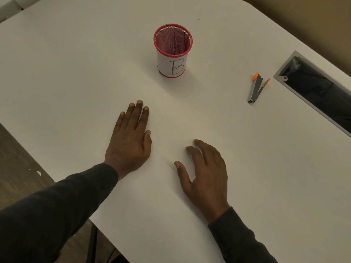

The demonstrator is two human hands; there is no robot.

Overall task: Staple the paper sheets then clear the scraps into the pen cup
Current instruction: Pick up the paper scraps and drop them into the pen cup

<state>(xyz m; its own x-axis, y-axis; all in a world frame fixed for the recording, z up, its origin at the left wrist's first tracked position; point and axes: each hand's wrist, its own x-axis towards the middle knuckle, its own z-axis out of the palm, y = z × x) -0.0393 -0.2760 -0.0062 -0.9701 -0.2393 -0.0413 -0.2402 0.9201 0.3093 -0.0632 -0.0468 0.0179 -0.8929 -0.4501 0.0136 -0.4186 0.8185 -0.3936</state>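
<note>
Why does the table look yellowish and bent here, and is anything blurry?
Head view: dim, warm light tints the white table beige; the wide lens bows its edges; the cup casts only a faint, soft shadow; no glare; the cup's letter B and the stapler are slightly soft but readable.

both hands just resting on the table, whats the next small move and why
Probably reach the right hand to the stapler: it lies untouched on the table on that side, and the left hand is farther off. Both hands rest open, holding nothing.
</note>
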